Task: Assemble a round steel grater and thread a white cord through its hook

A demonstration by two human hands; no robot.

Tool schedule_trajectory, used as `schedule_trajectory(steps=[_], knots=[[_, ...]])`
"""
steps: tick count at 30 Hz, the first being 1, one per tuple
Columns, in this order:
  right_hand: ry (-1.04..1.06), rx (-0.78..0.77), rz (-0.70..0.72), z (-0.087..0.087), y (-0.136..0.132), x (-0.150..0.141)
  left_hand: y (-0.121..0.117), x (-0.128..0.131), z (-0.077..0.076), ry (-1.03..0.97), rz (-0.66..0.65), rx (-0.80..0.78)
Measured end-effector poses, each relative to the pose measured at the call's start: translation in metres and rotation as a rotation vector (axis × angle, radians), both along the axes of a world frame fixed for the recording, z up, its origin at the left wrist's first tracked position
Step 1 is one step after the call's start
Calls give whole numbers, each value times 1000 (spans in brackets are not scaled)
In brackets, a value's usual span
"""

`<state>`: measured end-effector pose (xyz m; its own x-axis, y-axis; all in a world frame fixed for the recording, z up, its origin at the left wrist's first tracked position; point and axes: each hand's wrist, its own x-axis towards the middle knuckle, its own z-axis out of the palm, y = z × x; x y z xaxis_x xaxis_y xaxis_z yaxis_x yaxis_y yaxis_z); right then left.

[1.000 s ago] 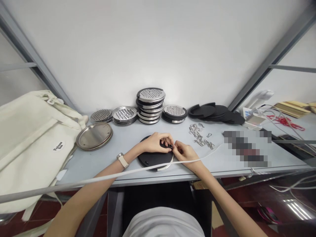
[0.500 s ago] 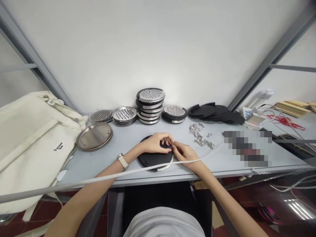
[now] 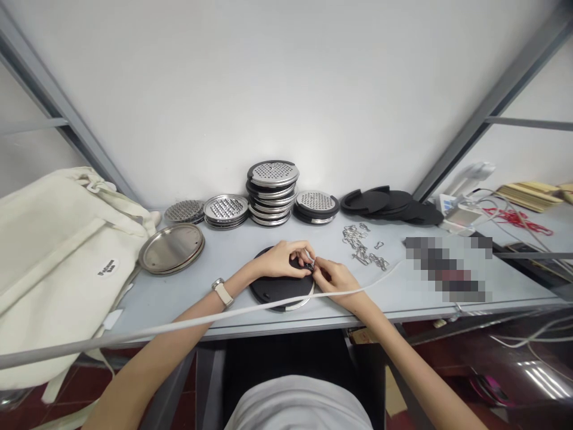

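Note:
A round grater in a black holder (image 3: 282, 289) lies dark side up near the table's front edge, with a strip of silver rim showing at its lower right. Over its upper right part, my left hand (image 3: 284, 260) is closed, fingers curled and pinching the holder's edge. My right hand (image 3: 338, 283) meets it there, thumb and forefinger pinched on a small shiny metal clip, mostly hidden by the fingers. To the right lies a loose heap of small metal snap clips (image 3: 358, 246).
Along the wall stand a tall stack of graters (image 3: 273, 191), lower grater stacks (image 3: 226, 209) and black holders (image 3: 394, 204). Steel discs (image 3: 172, 248) lie at left beside a cream bag (image 3: 58, 257). A white cable (image 3: 268, 306) crosses in front of the hands.
Both hands stay at the holder's right edge. Only the fingertips have shifted slightly around the small clip.

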<state>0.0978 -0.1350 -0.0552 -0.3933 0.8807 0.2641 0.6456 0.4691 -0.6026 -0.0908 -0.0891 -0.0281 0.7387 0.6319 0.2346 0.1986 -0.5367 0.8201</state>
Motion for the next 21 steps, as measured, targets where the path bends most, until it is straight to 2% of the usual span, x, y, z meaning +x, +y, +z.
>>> schedule_trajectory(steps=[8, 21], knots=[[36, 7, -43, -4, 0, -1, 1, 0, 0, -14, -7, -3], [36, -7, -27, -5, 1, 0, 0, 0, 3, -2, 0, -42]])
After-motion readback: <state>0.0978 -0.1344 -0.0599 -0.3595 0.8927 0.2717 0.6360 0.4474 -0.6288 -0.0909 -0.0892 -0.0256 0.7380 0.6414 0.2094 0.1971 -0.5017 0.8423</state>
